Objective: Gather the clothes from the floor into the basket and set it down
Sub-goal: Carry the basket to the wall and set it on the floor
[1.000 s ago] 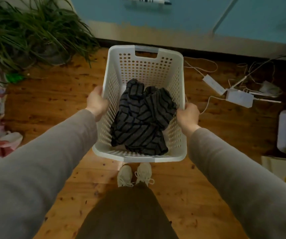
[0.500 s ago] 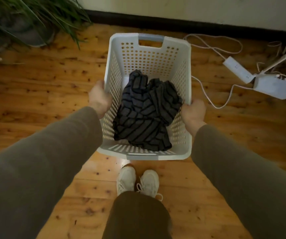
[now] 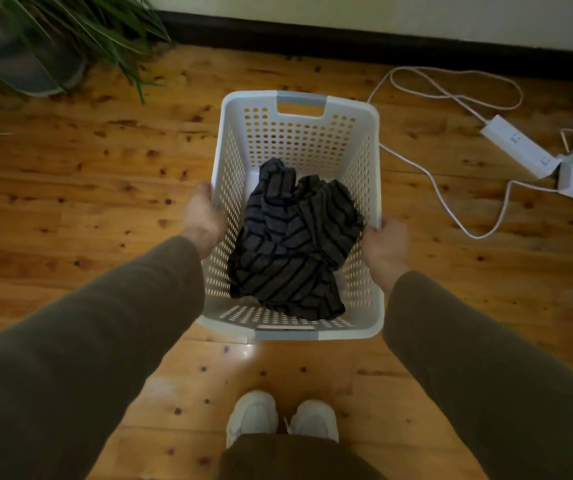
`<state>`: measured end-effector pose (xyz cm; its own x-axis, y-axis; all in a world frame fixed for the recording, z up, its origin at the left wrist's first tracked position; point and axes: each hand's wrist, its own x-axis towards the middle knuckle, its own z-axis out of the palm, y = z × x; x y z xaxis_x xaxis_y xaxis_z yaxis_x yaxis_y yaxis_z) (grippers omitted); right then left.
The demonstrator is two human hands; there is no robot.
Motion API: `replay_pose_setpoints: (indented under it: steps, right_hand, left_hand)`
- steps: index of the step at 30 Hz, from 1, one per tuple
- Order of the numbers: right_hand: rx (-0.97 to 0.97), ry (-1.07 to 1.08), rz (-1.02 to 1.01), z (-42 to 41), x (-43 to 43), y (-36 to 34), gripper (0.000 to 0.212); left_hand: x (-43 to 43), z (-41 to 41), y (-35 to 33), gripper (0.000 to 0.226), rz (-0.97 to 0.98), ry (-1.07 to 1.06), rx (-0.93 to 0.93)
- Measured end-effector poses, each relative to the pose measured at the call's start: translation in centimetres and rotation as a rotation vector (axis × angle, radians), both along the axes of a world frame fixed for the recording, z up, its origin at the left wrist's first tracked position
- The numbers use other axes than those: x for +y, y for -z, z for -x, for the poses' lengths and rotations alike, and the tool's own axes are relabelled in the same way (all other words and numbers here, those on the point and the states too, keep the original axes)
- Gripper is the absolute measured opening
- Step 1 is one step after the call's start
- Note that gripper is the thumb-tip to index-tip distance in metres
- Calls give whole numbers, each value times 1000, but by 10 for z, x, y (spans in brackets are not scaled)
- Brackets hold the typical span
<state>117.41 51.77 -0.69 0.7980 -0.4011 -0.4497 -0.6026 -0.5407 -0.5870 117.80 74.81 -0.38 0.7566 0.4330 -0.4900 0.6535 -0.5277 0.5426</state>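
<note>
White perforated plastic laundry basket (image 3: pixel 299 133), rectangular with a cut-out handle in its far wall, is held between two hands above a knotty, honey-coloured wooden plank floor (image 3: pixel 88 188). Left hand (image 3: pixel 203 216) presses against the outside of the basket's left wall, fingers curled at the rim; right hand (image 3: pixel 385 240) clasps the rim of the right wall, thumb on top. Each grip is closed on the basket, at about the middle of the long sides. Both arms wear olive-brown long sleeves (image 3: pixel 105 323) that reach to the wrists.

Dark grey knitted garment with black stripes (image 3: pixel 288 254) lies crumpled inside the basket, on its bottom, between the two hands and below the level of the rim. It touches neither hand; the perforated walls stand between cloth and fingers. The garment's upper fold leans toward the far wall, its lower edge toward the near wall.

White lace-up shoes (image 3: pixel 281 415) stand side by side on the floor just nearer than the basket. White power strip (image 3: pixel 517 145) with a looping white cable (image 3: pixel 451 202) lies on the floor to the right, well apart from the basket. Green long-leaved potted plant (image 3: pixel 70 26) occupies the far left corner, beside a black skirting board (image 3: pixel 347 39).
</note>
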Motion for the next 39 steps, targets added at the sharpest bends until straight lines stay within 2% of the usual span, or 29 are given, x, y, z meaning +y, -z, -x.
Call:
replay_pose_setpoints:
  steps: [12, 20, 23, 26, 28, 31, 35, 37, 39]
  right_hand:
    - [-21, 28, -49, -20, 2, 43, 19]
    - [-35, 10, -37, -16, 2, 65, 19]
    - [-31, -29, -53, -12, 0, 65, 22]
    - [32, -123, -33, -7, -2, 55, 30]
    - [33, -156, 8, 0, 0, 45, 35]
    - [-104, -287, 142, 19, 8, 31, 41]
    - [-141, -602, 53, 52, 17, 21, 28]
    - [-70, -769, 12, 70, 18, 22, 27]
    - [37, -922, 61, 85, 15, 29, 34]
  left_hand:
    - [2, -20, 46, 49, 38, 13, -9]
    - [4, -14, 63, 43, -10, 60, -39]
    - [4, -12, 64, 42, -10, 84, -47]
    - [2, -7, 56, 51, -53, 121, -3]
    - [-1, 3, 48, 63, -139, 239, 33]
    - [-7, 27, 33, 70, -367, 615, 33]
    - [-19, 59, 22, 58, -320, 1004, 30]
    - [-25, 71, 24, 61, -296, 1137, 87]
    - [-31, 80, 30, 60, -304, 1232, 148]
